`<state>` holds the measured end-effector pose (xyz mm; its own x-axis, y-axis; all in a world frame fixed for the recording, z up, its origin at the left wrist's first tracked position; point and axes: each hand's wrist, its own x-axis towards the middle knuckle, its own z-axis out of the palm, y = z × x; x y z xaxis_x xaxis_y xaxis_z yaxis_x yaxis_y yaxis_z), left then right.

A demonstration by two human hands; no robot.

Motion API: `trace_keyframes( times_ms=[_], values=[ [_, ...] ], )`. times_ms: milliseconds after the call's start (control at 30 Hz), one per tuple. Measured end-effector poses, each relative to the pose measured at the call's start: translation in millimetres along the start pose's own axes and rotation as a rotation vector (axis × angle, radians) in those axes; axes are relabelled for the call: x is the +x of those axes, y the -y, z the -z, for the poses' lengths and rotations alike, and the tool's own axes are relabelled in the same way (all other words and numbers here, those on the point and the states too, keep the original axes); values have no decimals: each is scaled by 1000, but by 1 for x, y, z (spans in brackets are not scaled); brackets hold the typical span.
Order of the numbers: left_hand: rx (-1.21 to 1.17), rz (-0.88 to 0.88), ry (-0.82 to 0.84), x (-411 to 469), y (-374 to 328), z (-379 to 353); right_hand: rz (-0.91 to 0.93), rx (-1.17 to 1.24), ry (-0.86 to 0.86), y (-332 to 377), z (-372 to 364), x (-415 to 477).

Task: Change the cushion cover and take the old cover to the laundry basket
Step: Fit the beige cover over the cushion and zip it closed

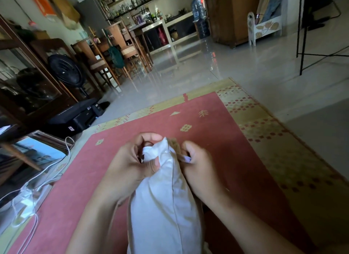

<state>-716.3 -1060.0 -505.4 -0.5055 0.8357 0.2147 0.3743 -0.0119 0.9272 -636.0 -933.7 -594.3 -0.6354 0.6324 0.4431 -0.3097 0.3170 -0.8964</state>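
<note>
Between the forearms, 6 o'clock: plump white fabric cushion (166,206), on end over red patterned rug (207,121).
Left hand (130,165): bunches the cushion's 12 o'clock corner.
Right hand (200,168): pinches thin tan cloth cover (174,141) beside that corner.
Handling: probably light, soft, squashy; grip corners, cover by its hem.
Look: creased, centre seam.

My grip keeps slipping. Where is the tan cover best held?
Probably pinch the tan cover by its bunched edge, from the right, beside the cushion corner that the left hand grips; fabric gathers there into a fold, and the right hand sits there.
</note>
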Motion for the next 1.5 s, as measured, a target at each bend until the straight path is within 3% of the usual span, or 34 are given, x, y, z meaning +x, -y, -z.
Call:
trace_keyframes(
  times_ms=[67,167,300,367,467,533,633,767,900,1100,1167,1333,1433,1500],
  values=[
    [85,40,-127,2,1,2,-24,164,43,11,10,-1],
    [330,139,-207,-4,0,4,-138,432,285,22,28,4],
    [824,197,-137,-10,-4,11,-176,311,416,30,33,6],
    [735,177,-98,-12,-5,11,-131,298,359,29,32,6],
    [243,167,-74,-12,-4,5,-21,224,230,29,24,5],
    [132,118,-101,-12,0,1,34,119,110,27,18,4],
    [183,-24,-130,-16,11,-13,125,-90,-120,16,18,5],
    [512,-137,-263,-15,34,-42,148,-266,-271,-10,25,6],
    [451,-199,-375,-1,56,-53,71,-299,-228,-33,42,12],
    [653,-262,-199,24,79,-60,-93,102,331,-48,102,9],
    [591,-274,-100,35,87,-58,-123,-15,279,-55,103,7],
    [585,-466,98,38,101,-73,-24,-338,-86,-82,90,4],
    [628,-479,151,39,111,-84,14,-429,-132,-93,87,2],
    [678,-462,162,42,124,-83,-128,-562,-109,-96,90,4]
  ],
)
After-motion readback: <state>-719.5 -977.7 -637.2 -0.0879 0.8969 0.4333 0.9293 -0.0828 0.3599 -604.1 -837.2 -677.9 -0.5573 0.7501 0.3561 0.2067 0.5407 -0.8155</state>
